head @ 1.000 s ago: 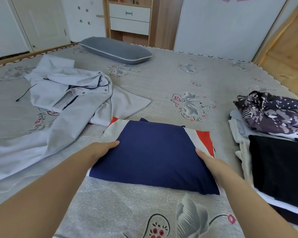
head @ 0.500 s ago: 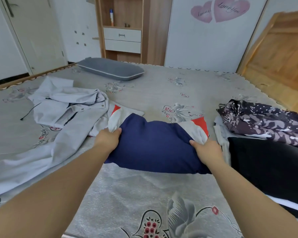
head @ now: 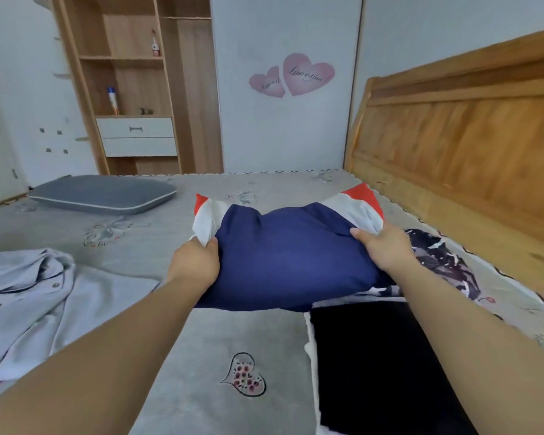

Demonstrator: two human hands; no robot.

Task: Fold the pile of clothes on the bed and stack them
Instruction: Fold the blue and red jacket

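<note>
**Folded garment held over the bed**

A bedroom: a grey bed cover (head: 145, 246) with printed flowers and hearts fills the lower part of the view, a wooden headboard (head: 459, 146) stands along the right, and a wooden shelf unit (head: 132, 89) with two white drawers rises against the far wall beside two pink heart stickers (head: 291, 76). A grey pillow (head: 102, 193) lies flat at the far left edge of the bed.

Both arms reach forward. The left hand (head: 193, 264) grips the left edge of a folded garment (head: 283, 259), thumb on top and fingers curled under the cloth where navy meets white. The right hand (head: 382, 246) grips the right edge in the same way, thumb pressed on the navy top, fingers hidden below. The garment spans the gap between the two hands, sagging slightly in the middle, its navy face upward and red-and-white parts sticking out at both far corners. It is held up off the cover, with its near edge hanging just over the black cloth (head: 380, 365) that tops the stack at the right. Its right part hides some of a dark patterned garment (head: 443, 262) lying beyond the black one, near the headboard.

To the left, well apart from the hands, an unfolded pale grey jacket (head: 35, 302) lies spread on the cover.
</note>
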